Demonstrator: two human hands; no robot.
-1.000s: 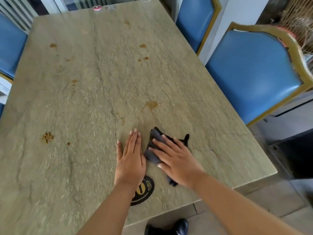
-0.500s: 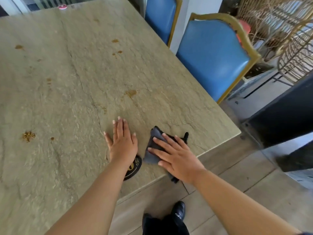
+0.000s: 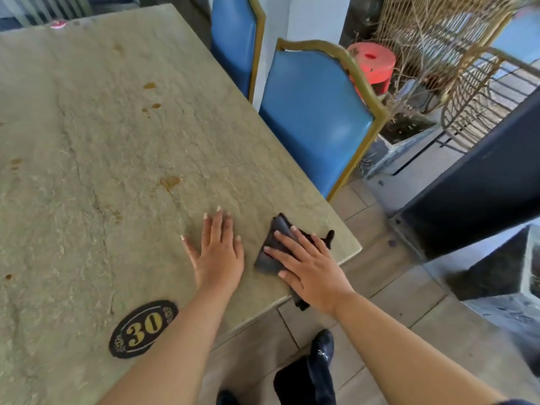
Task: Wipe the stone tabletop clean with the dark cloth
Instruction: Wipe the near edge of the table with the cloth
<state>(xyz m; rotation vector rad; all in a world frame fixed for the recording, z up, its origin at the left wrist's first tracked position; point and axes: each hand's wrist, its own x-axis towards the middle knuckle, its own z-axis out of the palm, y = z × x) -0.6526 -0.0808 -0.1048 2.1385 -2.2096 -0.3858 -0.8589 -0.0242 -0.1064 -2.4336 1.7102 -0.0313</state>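
Crumpled dark grey cloth (image 3: 273,249) is lying under the flat, spread right hand (image 3: 309,266), pressed on the rough beige stone tabletop (image 3: 122,159). Left hand (image 3: 219,252) is resting just beside it, open-palmed, holding nothing.

One head-worn camera looks steeply down and forward, close over the near right corner of the stone tabletop (image 3: 122,176) (the only view, shared with none).
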